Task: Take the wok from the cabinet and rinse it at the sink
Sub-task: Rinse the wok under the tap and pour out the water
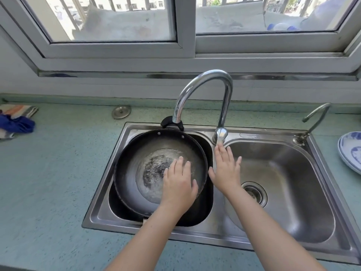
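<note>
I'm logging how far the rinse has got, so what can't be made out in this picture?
Head view:
- Dark round metal wok: left hand covers part of its floor.
- Curved chrome tap: whether water runs is unclear.
- Blue-patterned white plates: cut off by the right edge.

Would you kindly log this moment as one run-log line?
wok: in left sink basin | left hand: open inside wok | right hand: open, fingertips at faucet lever

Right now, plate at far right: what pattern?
White with blue painted motifs, on the plate; head view, partly cropped.
</note>
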Demonstrator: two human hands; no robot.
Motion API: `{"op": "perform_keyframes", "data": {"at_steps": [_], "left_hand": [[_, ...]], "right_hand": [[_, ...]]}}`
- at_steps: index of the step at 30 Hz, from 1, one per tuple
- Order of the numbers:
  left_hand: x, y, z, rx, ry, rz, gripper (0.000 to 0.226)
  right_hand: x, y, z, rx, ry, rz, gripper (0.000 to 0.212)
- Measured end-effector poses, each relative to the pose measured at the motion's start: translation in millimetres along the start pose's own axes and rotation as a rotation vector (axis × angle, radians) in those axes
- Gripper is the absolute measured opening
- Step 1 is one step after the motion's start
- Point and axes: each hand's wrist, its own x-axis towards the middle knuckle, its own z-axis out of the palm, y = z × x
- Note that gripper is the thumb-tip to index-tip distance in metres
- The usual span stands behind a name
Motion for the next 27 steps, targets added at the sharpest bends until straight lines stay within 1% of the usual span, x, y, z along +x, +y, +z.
{"op": "perform_keyframes", "data": {"at_steps": [5, 8, 12, 16, 19, 24, 27], "left_hand": [[-19, -17, 0, -0.004, -0.003, -0.06, 0.05], [-35, -30, 2, -0.042, -0.025, -0.066, 0.052], [-65, -52, 6, -0.146, 0.003, -0.113, 0.053], [-93, -73, 4, -0.188, -0.038, -0.139, 0.057], [-111, -85, 3, -0.229, -0.072, -0.139, 0.058], [-140, -100, 4, -0.386, -0.04, -0.144, 0.048], [-161, -104, 4, -0.533, -0.115, -0.189, 0.045]], "right_hand": [[-12, -12, -6, 0.077, 0.015, 0.067, 0.062], [-34, -25, 2, 0.126, 0.043, 0.067, 0.058], [-67, -47, 14, 0.212, 0.083, 0.042, 0.054], [-94, -69, 23, 0.249, 0.061, 0.026, 0.049], [-115, -89, 30, 0.262, 0.049, 0.048, 0.046], [-150, -121, 46, 0.266, 0.051, 0.048, 0.043], [-171, -134, 56, 0.274, 0.032, 0.06, 0.041]]}}
